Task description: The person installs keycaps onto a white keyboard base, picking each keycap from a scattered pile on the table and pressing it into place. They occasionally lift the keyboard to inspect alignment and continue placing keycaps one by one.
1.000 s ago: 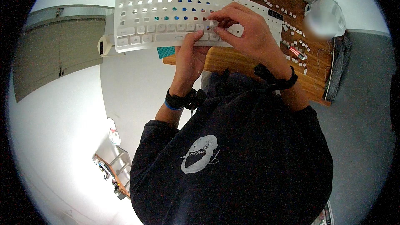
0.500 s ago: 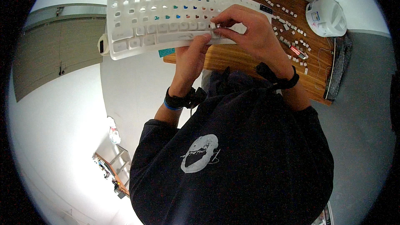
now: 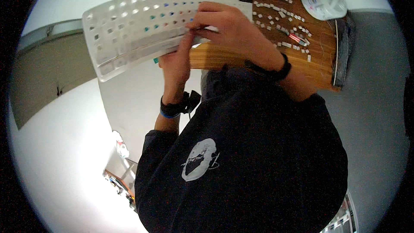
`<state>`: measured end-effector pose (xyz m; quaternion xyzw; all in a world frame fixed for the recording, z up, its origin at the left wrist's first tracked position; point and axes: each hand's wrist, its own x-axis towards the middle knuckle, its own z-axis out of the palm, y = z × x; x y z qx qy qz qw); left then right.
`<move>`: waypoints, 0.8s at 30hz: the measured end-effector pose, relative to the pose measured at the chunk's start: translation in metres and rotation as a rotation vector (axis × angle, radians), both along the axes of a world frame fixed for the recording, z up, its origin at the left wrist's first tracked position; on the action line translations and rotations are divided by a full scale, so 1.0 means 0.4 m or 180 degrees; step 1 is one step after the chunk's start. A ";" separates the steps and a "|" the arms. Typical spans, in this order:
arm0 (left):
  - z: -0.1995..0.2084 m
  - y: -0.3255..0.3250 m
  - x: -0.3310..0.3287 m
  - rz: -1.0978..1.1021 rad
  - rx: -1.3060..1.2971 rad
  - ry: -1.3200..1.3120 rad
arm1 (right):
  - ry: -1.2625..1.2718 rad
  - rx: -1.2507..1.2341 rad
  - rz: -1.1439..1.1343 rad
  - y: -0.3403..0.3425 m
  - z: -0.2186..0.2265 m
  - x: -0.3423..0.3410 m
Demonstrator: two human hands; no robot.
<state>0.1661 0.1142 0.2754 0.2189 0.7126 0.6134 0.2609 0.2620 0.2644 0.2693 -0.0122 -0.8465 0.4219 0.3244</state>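
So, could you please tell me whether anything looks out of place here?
The white keyboard looks odd: its upper rows show open holes without caps, and small white keycaps lie in loose lines on the wooden table. I see no clear damage, though blur limits detail.

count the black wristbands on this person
2: the left wristband, below the left hand that holds the white keyboard, and the right wristband, behind the right hand at that keyboard. Any under the sleeves would be hidden.
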 end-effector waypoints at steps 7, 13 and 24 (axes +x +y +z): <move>-0.054 -0.022 -0.020 0.0076 0.0364 -0.0300 | 0.0152 -0.0352 0.0223 -0.017 -0.055 -0.018; -0.045 -0.023 -0.009 0.0099 0.0429 -0.0405 | 0.0161 -0.0028 -0.0028 -0.036 -0.059 -0.012; -0.012 -0.022 -0.010 -0.0066 0.0976 -0.1176 | 0.0016 -0.0213 0.0005 0.007 -0.030 0.018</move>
